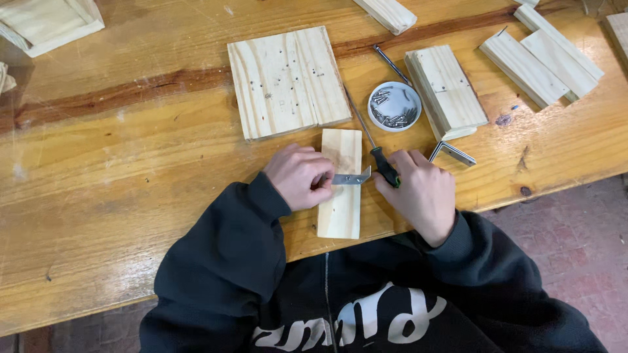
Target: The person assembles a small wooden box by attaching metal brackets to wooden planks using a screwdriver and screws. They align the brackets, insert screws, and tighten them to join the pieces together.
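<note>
A narrow pine board (341,196) lies lengthwise on the wooden table (131,163) in front of me. My left hand (297,176) presses a metal angle bracket (352,178) across that board. My right hand (422,193) rests beside the board's right edge and grips the black handle of a screwdriver (384,167). Its thin shaft runs up and left toward a wider pine panel (288,82) with several small holes.
A white round dish of screws (394,106) sits right of the panel, with a second screwdriver (391,63) behind it. A stacked pine block (446,91), another angle bracket (451,153) and more pine pieces (543,55) lie to the right. A wooden piece (46,23) sits far left.
</note>
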